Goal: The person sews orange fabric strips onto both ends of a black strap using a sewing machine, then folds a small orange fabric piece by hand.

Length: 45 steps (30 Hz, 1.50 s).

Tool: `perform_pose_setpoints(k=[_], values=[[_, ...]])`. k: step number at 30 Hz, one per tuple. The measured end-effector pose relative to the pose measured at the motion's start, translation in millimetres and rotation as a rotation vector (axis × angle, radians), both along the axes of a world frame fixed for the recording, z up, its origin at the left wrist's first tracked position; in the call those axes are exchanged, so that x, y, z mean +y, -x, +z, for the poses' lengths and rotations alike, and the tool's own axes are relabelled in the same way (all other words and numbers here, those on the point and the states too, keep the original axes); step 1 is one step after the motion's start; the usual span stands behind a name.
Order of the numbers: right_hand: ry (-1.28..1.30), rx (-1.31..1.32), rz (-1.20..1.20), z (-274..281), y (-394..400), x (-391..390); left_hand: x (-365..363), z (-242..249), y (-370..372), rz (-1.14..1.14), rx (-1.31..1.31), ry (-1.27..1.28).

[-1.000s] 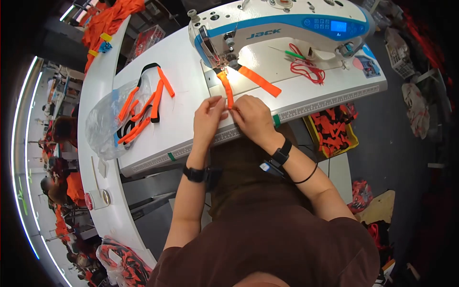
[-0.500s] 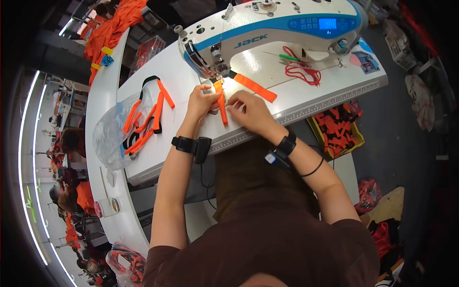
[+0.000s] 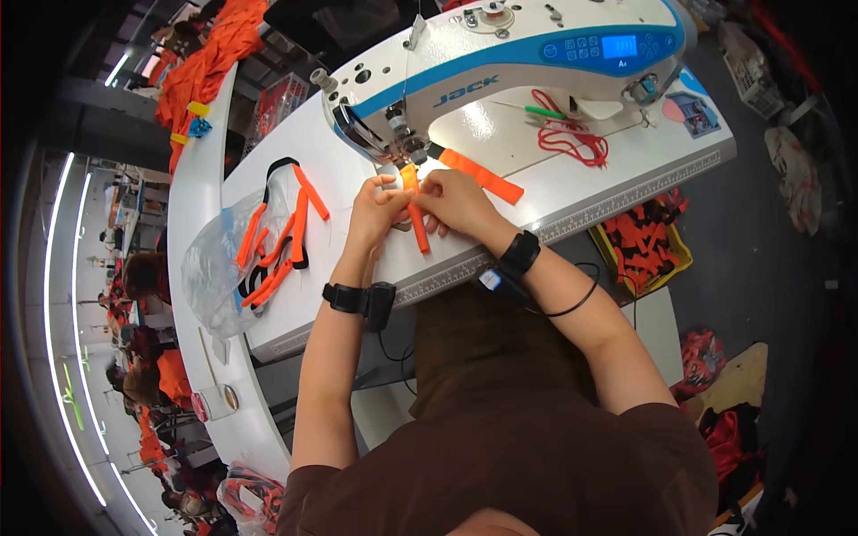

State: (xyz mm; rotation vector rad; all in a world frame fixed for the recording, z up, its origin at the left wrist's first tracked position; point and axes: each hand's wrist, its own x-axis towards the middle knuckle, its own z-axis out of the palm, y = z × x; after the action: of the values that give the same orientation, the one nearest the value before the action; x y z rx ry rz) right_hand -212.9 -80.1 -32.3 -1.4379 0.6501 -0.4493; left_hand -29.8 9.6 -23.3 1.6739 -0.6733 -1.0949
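Just in front of the needle area of a white and blue sewing machine [image 3: 500,76], a narrow orange fabric strip [image 3: 420,234] runs toward the table's front edge. My left hand [image 3: 375,210] pinches the strip from its left side. On the other side, my right hand [image 3: 458,201] is closed on it too, thumb and fingers together near the strip's middle. Behind my right hand lies a wider orange strip with a black end [image 3: 487,174], flat on the machine bed. The fingertips partly cover the held strip.
Joined orange and black strips [image 3: 290,232] lie at the left beside a clear plastic bag [image 3: 207,277]. Red cord [image 3: 572,143] and a green-handled tool [image 3: 545,113] rest under the machine arm. Below the table's right side stands a yellow bin [image 3: 686,259] of orange and black pieces.
My right hand has moved left and closed on the orange strip, from beside it. The strip's top has come slightly toward me, away from the needle area. The view has shifted a little.
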Motion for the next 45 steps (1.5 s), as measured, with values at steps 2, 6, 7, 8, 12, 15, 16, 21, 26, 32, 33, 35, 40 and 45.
perform_pose_setpoints(k=[2,6,7,8,12,15,16,21,26,32,33,35,40,45], values=[[-0.14,-0.056,-0.045,-3.5,-0.1,-2.4,1.9,0.8,0.2,0.006,0.008,-0.01],[-0.084,-0.064,-0.094,-1.6,-3.0,0.6,2.1,1.5,2.3,-0.007,0.011,0.0],[-0.07,-0.066,-0.107,-0.5,-4.2,1.8,1.9,-0.2,3.7,-0.002,0.001,0.019],[-0.057,-0.068,-0.118,0.2,-4.6,2.2,1.6,-2.2,4.8,-0.006,0.006,0.023],[-0.025,-0.009,-0.092,3.9,-1.5,1.6,7.1,-4.3,9.7,-0.012,-0.059,0.046],[-0.027,-0.013,-0.092,2.3,-1.4,1.1,7.9,-2.0,14.0,0.014,-0.048,0.055],[-0.027,-0.016,-0.09,1.8,-2.5,0.8,8.2,-1.7,13.9,0.026,-0.025,0.065],[-0.019,-0.005,-0.071,3.7,-3.6,-2.3,6.2,-6.2,11.2,-0.029,-0.11,0.059],[0.064,0.053,-0.04,4.4,-10.8,-7.1,6.9,-8.1,10.7,-0.043,-0.19,0.04],[0.197,0.051,-0.101,-0.6,-10.9,-4.4,5.4,-11.7,11.6,-0.021,-0.19,0.078],[0.161,0.02,-0.12,-0.2,-10.3,-4.4,5.9,-11.7,12.0,-0.008,-0.155,0.094],[0.167,0.052,-0.103,0.8,-7.4,-5.8,5.1,-11.0,11.8,0.011,-0.122,0.109],[0.535,0.084,-0.212,-3.8,-11.2,1.3,-0.1,-1.6,10.9,0.041,-0.041,0.045],[0.468,0.118,-0.109,-0.8,-7.5,-3.8,-14.3,29.2,15.0,-0.059,-0.161,-0.18]])
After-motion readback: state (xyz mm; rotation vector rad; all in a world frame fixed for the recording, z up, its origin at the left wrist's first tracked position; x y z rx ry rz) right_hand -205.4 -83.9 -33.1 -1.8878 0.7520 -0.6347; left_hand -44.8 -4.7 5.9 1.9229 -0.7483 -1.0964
